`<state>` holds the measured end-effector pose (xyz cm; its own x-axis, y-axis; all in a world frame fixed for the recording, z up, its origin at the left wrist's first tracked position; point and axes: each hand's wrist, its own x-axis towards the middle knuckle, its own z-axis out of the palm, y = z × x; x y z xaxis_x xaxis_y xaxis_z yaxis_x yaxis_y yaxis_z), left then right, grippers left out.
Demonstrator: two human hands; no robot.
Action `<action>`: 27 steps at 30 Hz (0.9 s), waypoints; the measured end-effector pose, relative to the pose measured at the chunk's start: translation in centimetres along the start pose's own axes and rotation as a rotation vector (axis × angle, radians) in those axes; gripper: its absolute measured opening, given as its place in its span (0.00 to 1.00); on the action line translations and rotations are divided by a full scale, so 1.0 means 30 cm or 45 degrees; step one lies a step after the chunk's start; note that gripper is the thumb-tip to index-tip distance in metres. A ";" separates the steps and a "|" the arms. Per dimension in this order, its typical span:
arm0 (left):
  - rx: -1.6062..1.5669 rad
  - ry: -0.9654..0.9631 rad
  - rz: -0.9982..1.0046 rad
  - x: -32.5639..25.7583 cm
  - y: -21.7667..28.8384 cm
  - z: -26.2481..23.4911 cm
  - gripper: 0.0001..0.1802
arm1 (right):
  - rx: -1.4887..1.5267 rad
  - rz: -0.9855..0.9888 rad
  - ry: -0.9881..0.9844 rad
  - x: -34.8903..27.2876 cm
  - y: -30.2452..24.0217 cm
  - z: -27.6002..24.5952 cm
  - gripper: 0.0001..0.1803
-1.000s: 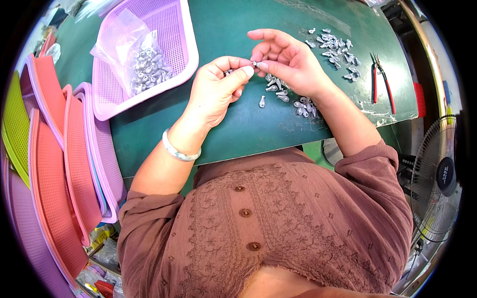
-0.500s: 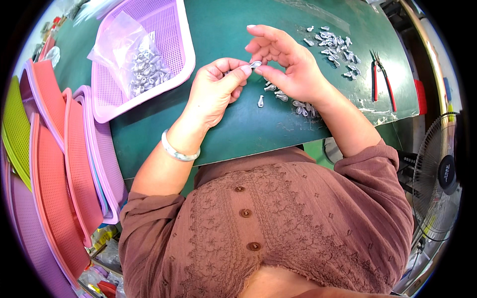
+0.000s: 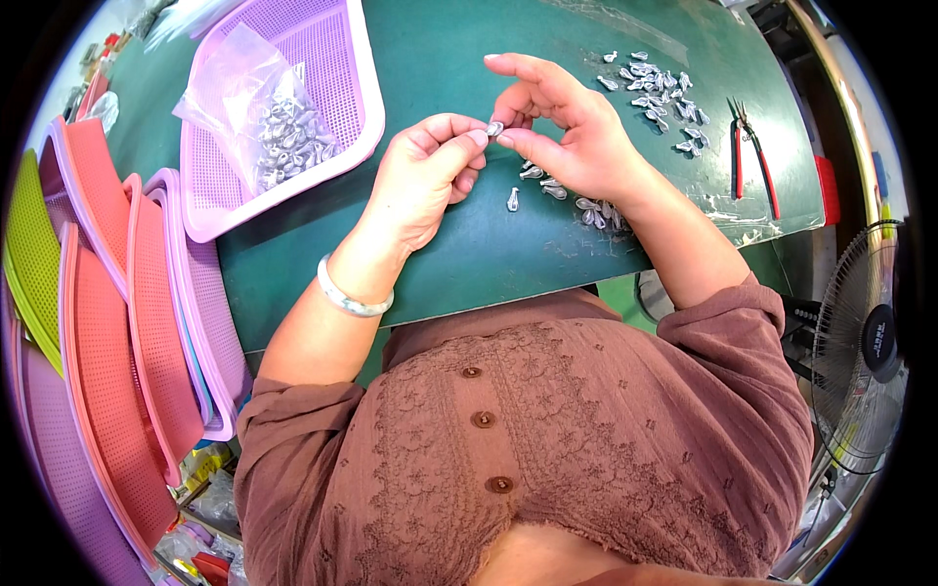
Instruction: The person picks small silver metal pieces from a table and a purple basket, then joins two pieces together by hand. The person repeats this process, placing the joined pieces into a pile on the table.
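Observation:
My left hand (image 3: pixel 430 171) pinches a small silver teardrop-shaped metal piece (image 3: pixel 495 128) between thumb and index finger, above the green tabletop. At the piece's other side is my right hand (image 3: pixel 576 137). Its thumb and a curled finger close on the piece's edge, while the index finger stays raised. Under the right hand lie several more silver pieces (image 3: pixel 590 212), partly hidden by the wrist. One single piece (image 3: pixel 513 199) lies apart, nearer to me. A larger scatter of similar pieces (image 3: pixel 657 86) spreads beyond the right hand.
A lilac mesh basket (image 3: pixel 220 217) at the left holds a clear plastic bag (image 3: pixel 237 93) of silver pieces. Red-handled pliers (image 3: pixel 750 146) lie at the right. Coloured baskets (image 3: pixel 107 342) stack along the left side. A fan (image 3: pixel 860 337) stands at the lower right.
The silver piece has turned in the fingertips and shows a rounder outline. My right thumb and curled finger have moved slightly left, closer to it. The left hand has hardly moved.

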<state>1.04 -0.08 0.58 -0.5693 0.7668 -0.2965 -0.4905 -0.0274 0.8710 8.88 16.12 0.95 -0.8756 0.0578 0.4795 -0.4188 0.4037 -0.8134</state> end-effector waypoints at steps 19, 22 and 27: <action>-0.030 -0.057 0.147 0.010 -0.011 -0.006 0.06 | 0.031 -0.027 0.020 -0.001 0.001 0.001 0.28; -0.006 -0.043 0.169 0.007 -0.008 -0.001 0.06 | 0.042 -0.020 0.027 -0.002 0.004 0.001 0.28; 0.011 -0.027 0.195 0.005 -0.007 0.003 0.07 | 0.056 -0.020 0.029 -0.001 -0.001 0.002 0.29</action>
<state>1.13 0.11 0.41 -0.6227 0.7676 -0.1519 -0.3934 -0.1393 0.9087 8.91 16.06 0.93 -0.8632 0.0727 0.4995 -0.4433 0.3643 -0.8190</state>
